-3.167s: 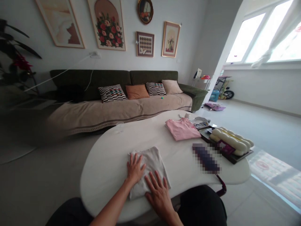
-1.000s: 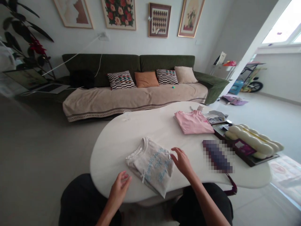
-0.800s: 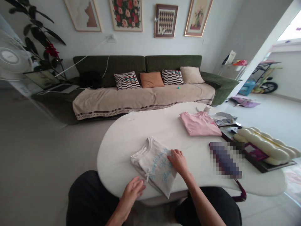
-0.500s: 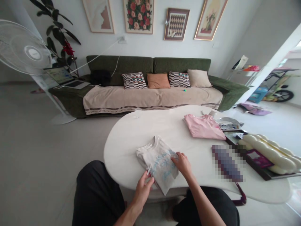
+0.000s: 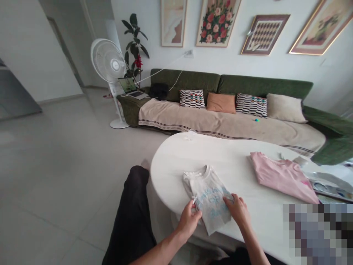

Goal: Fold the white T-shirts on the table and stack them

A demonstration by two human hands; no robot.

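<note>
A folded light-grey T-shirt (image 5: pixel 213 204) with blue lettering lies near the front edge of the white table (image 5: pixel 176 158), its neckline pointing away from me and one corner over the edge. My left hand (image 5: pixel 189 219) pinches the shirt's left side, beside a small white bow. On the opposite side, my right hand (image 5: pixel 238 209) grips the shirt's right edge between thumb and fingers. Farther right on the table rests a folded pink T-shirt (image 5: pixel 282 176), apart from both hands.
Beyond the table stands a green sofa (image 5: pixel 184 81) with several cushions. A white fan (image 5: pixel 117 123) and a laptop (image 5: pixel 136 94) are at the left back. Beside the pink shirt sits a silvery tray-like item (image 5: pixel 331 184). A pixelated patch covers the lower right.
The view has swung to the left, so everything appears farther right. Both hands keep their hold on the grey T-shirt, which stays in much the same place on the table.
</note>
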